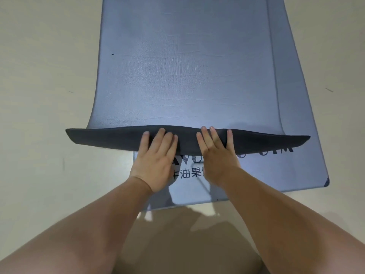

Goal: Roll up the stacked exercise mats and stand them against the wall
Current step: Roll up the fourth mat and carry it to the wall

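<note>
Blue-grey upper exercise mat [177, 66] lies on a printed blue-grey lower mat [304, 167] on the beige floor [39, 76]. Its turned-back dark end sits near the lower mat's near edge. Left hand [156, 159] and right hand [215, 153] press it side by side, fingers straight.

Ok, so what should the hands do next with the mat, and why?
Probably roll the dark turned-over edge forward and tuck it down, to start a tight roll. Only the near end of the top mat is flipped over; the rest lies flat ahead. The left hand and right hand both press flat on that edge near its middle.
</note>
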`<action>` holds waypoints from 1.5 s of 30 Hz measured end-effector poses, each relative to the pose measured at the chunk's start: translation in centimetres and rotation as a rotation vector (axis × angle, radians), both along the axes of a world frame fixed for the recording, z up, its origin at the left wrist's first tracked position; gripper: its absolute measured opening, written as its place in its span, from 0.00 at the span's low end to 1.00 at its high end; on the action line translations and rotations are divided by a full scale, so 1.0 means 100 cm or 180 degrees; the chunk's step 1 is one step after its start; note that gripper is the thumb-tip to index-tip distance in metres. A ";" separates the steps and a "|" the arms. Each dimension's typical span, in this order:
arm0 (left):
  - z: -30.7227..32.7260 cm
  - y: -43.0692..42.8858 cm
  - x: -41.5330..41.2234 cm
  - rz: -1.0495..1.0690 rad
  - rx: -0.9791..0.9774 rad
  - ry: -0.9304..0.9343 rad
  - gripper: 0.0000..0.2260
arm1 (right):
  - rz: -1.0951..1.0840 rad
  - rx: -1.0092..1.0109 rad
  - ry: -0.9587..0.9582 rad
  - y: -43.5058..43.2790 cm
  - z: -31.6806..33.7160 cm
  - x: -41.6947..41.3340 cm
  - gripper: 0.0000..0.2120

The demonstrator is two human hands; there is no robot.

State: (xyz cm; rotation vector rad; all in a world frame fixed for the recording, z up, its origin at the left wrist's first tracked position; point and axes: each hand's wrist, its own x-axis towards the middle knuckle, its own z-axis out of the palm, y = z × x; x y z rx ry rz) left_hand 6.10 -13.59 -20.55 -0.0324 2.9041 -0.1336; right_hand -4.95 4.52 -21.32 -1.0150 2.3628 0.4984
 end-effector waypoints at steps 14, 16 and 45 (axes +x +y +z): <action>-0.014 -0.005 -0.035 0.0867 0.0464 -0.0528 0.25 | 0.0413 0.0039 0.0200 0.018 0.005 -0.023 0.34; -0.020 -0.007 -0.030 0.0886 0.0455 -0.0233 0.27 | 0.0227 -0.0054 0.0015 0.016 0.005 -0.025 0.35; 0.013 -0.044 -0.054 0.1555 0.1847 -0.1462 0.09 | -0.1427 -0.0801 -0.1196 0.022 0.041 -0.051 0.09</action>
